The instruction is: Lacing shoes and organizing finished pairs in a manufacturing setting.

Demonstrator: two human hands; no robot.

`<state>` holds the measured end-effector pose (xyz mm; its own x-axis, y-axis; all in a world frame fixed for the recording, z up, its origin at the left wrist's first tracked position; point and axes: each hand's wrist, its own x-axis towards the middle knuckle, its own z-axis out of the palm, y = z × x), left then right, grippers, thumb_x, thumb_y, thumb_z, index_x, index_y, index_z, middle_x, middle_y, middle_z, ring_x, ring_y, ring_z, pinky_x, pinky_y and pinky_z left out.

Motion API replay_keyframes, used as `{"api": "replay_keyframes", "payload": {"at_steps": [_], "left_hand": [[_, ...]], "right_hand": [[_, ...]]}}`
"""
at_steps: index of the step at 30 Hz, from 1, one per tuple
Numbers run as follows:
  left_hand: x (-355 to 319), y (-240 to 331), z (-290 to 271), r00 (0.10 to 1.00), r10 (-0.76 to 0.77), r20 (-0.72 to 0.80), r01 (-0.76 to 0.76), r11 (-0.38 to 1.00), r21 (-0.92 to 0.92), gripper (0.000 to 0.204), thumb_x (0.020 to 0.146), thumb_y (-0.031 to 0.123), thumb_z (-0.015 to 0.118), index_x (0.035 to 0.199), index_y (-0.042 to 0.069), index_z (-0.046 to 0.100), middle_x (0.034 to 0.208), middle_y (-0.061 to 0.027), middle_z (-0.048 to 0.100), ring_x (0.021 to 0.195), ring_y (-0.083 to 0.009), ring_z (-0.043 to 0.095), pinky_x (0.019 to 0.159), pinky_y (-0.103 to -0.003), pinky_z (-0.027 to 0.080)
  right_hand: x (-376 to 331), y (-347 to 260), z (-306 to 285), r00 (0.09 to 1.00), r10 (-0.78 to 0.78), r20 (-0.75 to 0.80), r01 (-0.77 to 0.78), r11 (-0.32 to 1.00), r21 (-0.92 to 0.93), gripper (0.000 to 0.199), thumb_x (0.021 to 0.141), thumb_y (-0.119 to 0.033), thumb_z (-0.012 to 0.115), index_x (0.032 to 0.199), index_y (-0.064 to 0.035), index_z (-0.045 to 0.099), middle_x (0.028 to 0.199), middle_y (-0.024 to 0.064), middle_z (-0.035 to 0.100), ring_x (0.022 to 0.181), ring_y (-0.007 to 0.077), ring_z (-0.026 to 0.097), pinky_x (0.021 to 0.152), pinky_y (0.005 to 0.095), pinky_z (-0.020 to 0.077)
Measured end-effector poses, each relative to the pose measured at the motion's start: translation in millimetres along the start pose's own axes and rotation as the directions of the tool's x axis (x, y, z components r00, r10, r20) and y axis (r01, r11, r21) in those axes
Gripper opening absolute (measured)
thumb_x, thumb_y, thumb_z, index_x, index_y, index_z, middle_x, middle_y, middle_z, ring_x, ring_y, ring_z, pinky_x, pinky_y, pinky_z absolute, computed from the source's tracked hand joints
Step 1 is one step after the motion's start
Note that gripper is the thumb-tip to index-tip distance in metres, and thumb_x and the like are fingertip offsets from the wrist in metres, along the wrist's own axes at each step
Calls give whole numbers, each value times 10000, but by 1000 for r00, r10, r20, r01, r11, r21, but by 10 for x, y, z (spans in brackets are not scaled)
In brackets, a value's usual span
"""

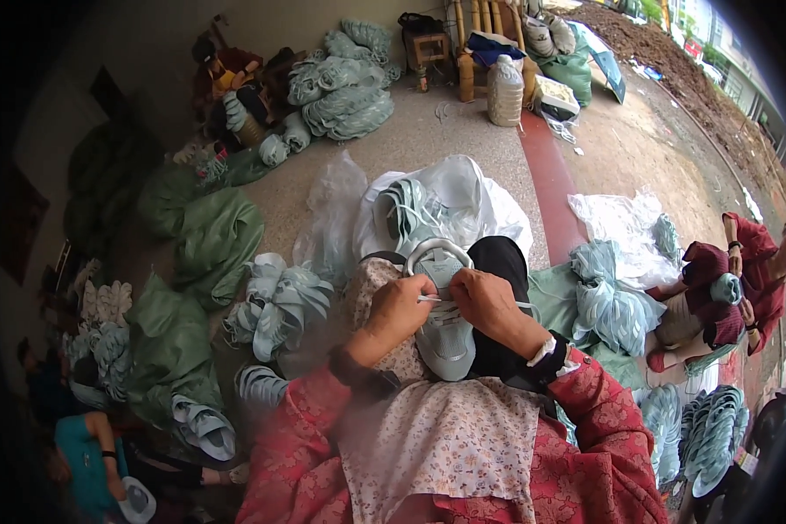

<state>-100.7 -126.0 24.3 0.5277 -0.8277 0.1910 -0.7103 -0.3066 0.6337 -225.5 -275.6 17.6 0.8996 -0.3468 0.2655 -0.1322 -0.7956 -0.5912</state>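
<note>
A pale grey-green shoe upper (446, 345) rests on my lap between my knees, its toe toward me and its padded collar away. Across its lacing area runs a white shoelace (524, 305). My left hand (399, 306) pinches the lace on the left side of the upper. My right hand (487, 299) is closed at the lace on the right side, with its fingertips over the eyelets. How the lace threads beneath my fingers is hidden. Just beyond my knees, several more shoe uppers (405, 210) lie in a white plastic bag (504, 210).
Bundled uppers (279, 301) lie to my left beside green sacks (218, 240). More bundles (616, 288) are on the right, near a person in red (755, 271). Farther off stand a big pile of uppers (345, 96) and a plastic jug (505, 92). A person in teal (87, 450) sits lower left.
</note>
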Motion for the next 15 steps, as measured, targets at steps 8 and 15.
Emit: {"api": "replay_keyframes", "payload": {"at_steps": [8,15], "left_hand": [[-161,-879,-1449,782,58,-621,273,864,424,79,915,121,541,927,98,616,789,-161,656,725,-418,630,612,-479,480],[-1371,-1997,-1999,500,-194,-844,707,655,268,75,861,147,609,901,84,613,850,-137,670,794,-359,644,695,-444,489]], "right_hand": [[188,-35,-595,995,-30,97,21,995,97,293,827,-227,721,1050,-57,636,780,144,680,743,338,668,662,406,512],[367,62,-493,956,-272,-111,288,943,168,189,828,-125,705,982,-38,640,948,130,632,850,305,640,720,387,505]]}}
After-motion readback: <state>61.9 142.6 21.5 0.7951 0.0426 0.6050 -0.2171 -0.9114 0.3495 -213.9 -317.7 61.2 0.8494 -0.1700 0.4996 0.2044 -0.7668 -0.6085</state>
